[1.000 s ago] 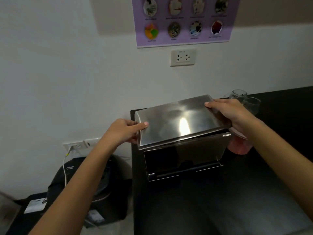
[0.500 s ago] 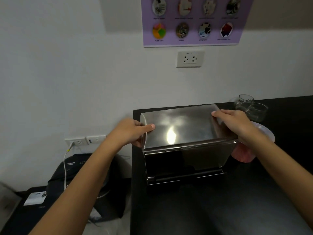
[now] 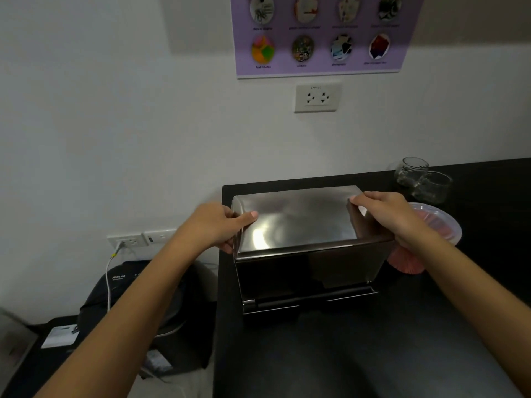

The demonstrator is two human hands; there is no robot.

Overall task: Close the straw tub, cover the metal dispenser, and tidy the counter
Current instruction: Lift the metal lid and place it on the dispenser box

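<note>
A shiny metal dispenser (image 3: 310, 271) stands at the back left corner of the black counter (image 3: 359, 354). Its flat metal lid (image 3: 298, 222) lies level on top of the box. My left hand (image 3: 215, 225) grips the lid's left edge, thumb on top. My right hand (image 3: 385, 214) holds the lid's right edge. Behind my right wrist stands the straw tub (image 3: 436, 225), a clear tub of pink straws with a translucent lid on it, partly hidden by my hand and the dispenser.
Two clear glass jars (image 3: 419, 179) stand by the wall at the back right. A wall socket (image 3: 316, 97) and a purple poster (image 3: 319, 35) hang above. Left of the counter, lower down, sits a black appliance (image 3: 138, 294) with a white cable plugged in.
The lid was tilted, its front edge raised off the dispenser; both hands have lowered it until it lies flat on the box.
</note>
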